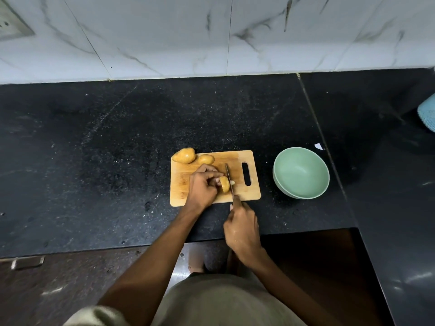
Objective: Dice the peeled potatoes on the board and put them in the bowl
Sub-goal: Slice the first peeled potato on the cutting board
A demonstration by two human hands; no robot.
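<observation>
Early stage | left hand (pixel 202 186) grip pins potato (pixel 224 184) on cutting board (pixel 244 195) near counter front edge | right hand (pixel 242 228) grip holds knife (pixel 228 178) mid-slice | two potatoes (pixel 184 155) whole | bowl (pixel 301 173) empty

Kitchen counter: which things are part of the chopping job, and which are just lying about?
In use: wooden cutting board; held potato; two whole potatoes; steel knife; green bowl; left hand; right hand.
Lying about: white scrap; blue textured object.
</observation>
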